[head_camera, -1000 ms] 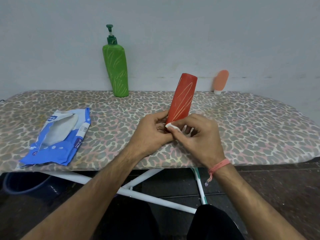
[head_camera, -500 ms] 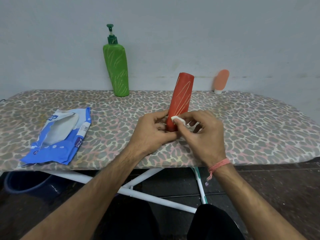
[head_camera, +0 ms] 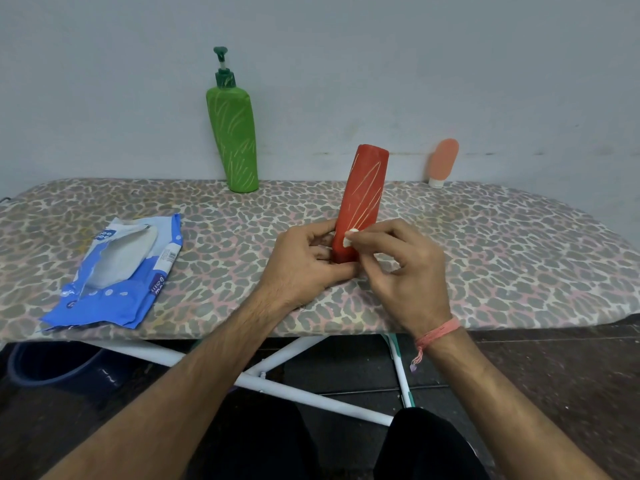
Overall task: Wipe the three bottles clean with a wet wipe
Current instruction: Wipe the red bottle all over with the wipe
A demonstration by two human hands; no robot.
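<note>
Red bottle [head_camera: 363,199], green bottle [head_camera: 233,133], peach bottle [head_camera: 444,161], blue wipes pack [head_camera: 117,271], leopard-print board cover [head_camera: 502,258].

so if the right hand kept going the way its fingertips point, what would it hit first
The right hand pinches a wipe with fingertips pointing left, already against the red bottle. So the bottle comes first, probably then the left hand gripping its base.

An ironing board [head_camera: 485,258] with a leopard-print cover serves as the surface, standing on white metal legs [head_camera: 311,393] against a plain grey wall [head_camera: 450,64]. Below its left end, a dark blue tub [head_camera: 52,362] sits on the dark floor [head_camera: 571,368]. A pink thread bracelet [head_camera: 437,333] with a dangling tassel circles one wrist.
</note>
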